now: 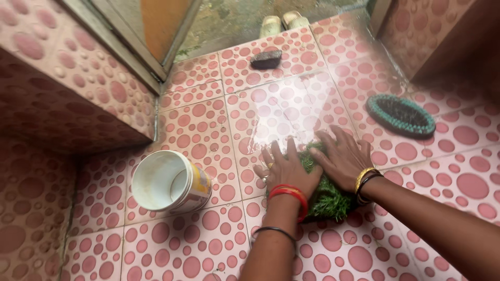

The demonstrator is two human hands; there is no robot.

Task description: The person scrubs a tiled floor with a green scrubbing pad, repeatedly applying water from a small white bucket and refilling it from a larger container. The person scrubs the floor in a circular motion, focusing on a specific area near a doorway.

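Both my hands press flat on a green shaggy scrub pad (pixel 328 198) that lies on the wet pink-dotted floor tiles (pixel 208 244). My left hand (pixel 286 169) rests on the pad's left part with fingers spread, red bangles on the wrist. Beside it, my right hand (pixel 344 156) covers the pad's upper right part, fingers spread too, a gold and a dark bangle on the wrist. Most of the pad is hidden under the hands.
A white and yellow plastic tub (pixel 169 182) lies on its side to the left. An oval teal-rimmed brush (pixel 401 115) lies bristles up at the right. A dark scrub stone (pixel 266 59) sits further back, a pair of sandals (pixel 284 22) by the doorway. Tiled walls rise left and right.
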